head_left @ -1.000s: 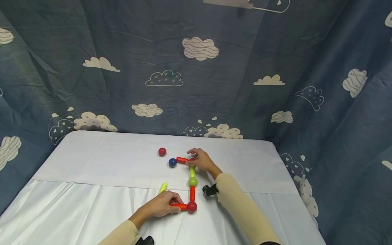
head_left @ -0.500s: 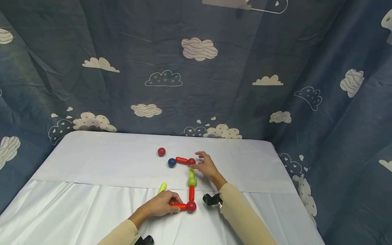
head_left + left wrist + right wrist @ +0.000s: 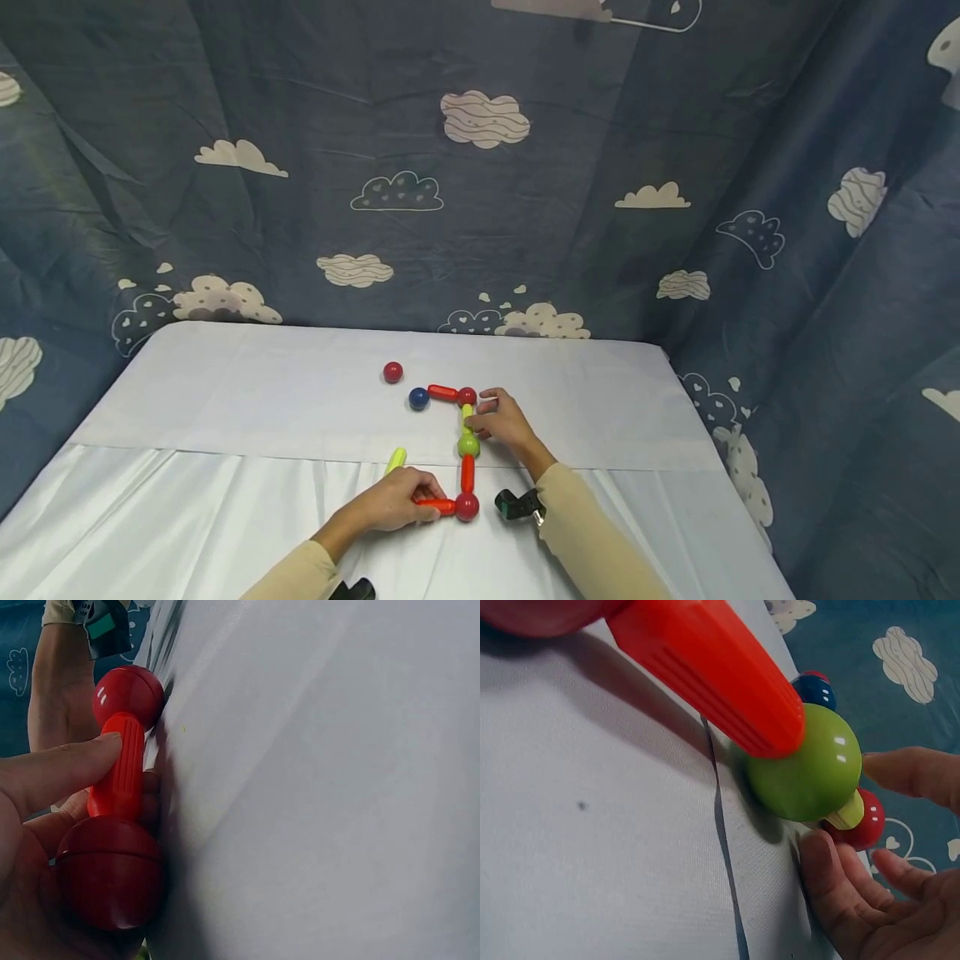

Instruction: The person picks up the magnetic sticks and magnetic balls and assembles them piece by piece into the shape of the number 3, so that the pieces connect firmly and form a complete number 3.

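My left hand (image 3: 401, 500) grips a red magnetic rod (image 3: 120, 765) low on the table; the left wrist view shows its thumb on the rod. One red ball (image 3: 467, 507) sits at the rod's right end, another red ball (image 3: 111, 874) against the palm. From the right-end ball, a second red rod (image 3: 468, 473) leads away to a green ball (image 3: 468, 445). A yellow-green rod (image 3: 467, 412) continues to a far red ball (image 3: 467, 397). My right hand (image 3: 508, 423) is at that yellow-green rod with fingers spread, their contact unclear.
Left of the far red ball, another red rod (image 3: 442, 392) ends at a blue ball (image 3: 418, 398). A loose red ball (image 3: 393, 372) lies behind it. Beyond my left hand a yellow-green rod (image 3: 397, 458) pokes out, partly hidden. A cloud-printed curtain (image 3: 480, 208) stands behind the white table.
My right hand has come back from the far red ball toward the green ball, uncovering the red one. The left hand keeps its grip in place.
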### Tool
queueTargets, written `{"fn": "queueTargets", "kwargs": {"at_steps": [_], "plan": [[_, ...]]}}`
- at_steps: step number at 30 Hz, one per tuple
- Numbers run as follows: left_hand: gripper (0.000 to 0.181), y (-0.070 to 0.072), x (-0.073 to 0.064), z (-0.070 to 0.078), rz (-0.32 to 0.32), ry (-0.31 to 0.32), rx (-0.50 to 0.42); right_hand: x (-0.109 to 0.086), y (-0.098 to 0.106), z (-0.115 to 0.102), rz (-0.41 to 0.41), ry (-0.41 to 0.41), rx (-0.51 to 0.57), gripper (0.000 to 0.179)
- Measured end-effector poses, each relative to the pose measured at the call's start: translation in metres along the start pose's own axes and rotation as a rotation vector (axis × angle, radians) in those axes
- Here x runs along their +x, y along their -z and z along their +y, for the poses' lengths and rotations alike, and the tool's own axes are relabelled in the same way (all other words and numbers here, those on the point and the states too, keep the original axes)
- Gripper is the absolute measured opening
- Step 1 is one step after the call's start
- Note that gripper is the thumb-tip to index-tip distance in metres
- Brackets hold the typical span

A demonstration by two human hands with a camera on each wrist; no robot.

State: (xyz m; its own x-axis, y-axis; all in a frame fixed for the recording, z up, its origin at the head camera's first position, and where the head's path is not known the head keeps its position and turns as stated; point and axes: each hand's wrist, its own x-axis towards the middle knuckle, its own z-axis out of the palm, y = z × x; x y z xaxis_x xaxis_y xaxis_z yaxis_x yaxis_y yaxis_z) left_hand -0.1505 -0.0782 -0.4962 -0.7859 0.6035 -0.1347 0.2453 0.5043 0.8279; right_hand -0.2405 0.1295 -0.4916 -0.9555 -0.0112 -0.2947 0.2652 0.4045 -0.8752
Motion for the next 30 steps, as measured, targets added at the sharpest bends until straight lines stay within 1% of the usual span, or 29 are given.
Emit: {"fn": "queueTargets", "kwargs": {"at_steps": [5, 10, 15, 21, 25, 30], "plan": [[0.010, -0.001, 0.001, 0.001, -0.008, -0.006, -0.012, -0.002, 0.000, 0.002, 0.016, -0.034, 0.040, 0.040], [0.010, -0.003, 0.006, 0.002, -0.018, -0.007, -0.032, 0.001, 0.004, 0.002, 0.045, -0.067, 0.029, 0.031], [0.010, -0.001, 0.006, 0.001, -0.014, -0.001, -0.019, 0.005, 0.002, 0.001, 0.031, -0.074, -0.001, 0.031], [0.010, 0.001, 0.001, 0.000, -0.018, 0.005, -0.029, 0.007, -0.001, 0.001, -0.001, -0.074, 0.001, 0.031], [0.010, 0.001, 0.000, 0.000, -0.019, -0.003, -0.027, 0.008, -0.002, 0.002, -0.006, -0.097, 0.005, 0.030], [0.011, 0.000, 0.000, 0.001, -0.017, -0.006, -0.019, 0.010, -0.002, 0.004, -0.009, -0.119, -0.014, 0.034]]}}
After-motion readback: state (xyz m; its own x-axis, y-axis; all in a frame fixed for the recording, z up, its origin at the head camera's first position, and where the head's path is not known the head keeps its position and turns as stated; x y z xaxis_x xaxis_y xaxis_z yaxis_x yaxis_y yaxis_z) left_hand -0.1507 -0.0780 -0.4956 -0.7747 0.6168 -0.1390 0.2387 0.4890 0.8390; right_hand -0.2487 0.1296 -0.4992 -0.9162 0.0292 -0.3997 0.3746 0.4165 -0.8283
